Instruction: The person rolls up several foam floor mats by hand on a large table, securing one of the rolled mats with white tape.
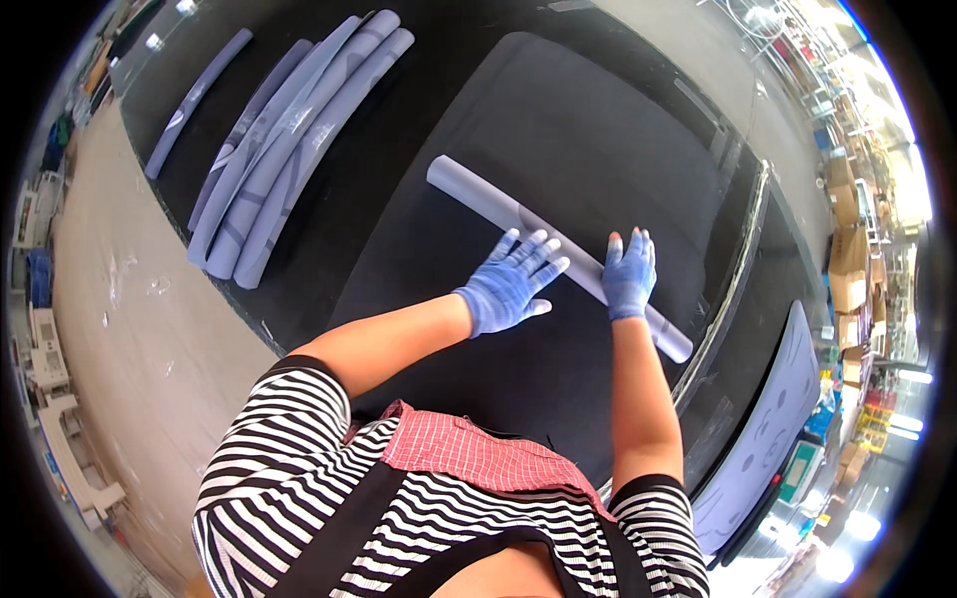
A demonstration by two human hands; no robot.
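Observation:
A rolled-up lavender-grey mat (485, 197) lies slantwise across a flat black sheet (588, 110) with rounded corners. Whether roll and sheet are one piece, I cannot tell. My left hand (505, 284), in a blue knit glove with pale fingertips, is spread with its fingertips at the near side of the roll's middle. Farther right, my right hand (630, 275), gloved alike with some bare fingertips, lies flat over the roll with its fingers stretched out. Neither hand is wrapped around it.
Several rolled lavender mats (299, 149) lie together on the dark table (389, 224) at the far left, with a thinner roll (197, 105) beside them. At right, a stack of flat printed lavender mats (763, 434) stands near the table. Cardboard boxes (848, 269) line the right side.

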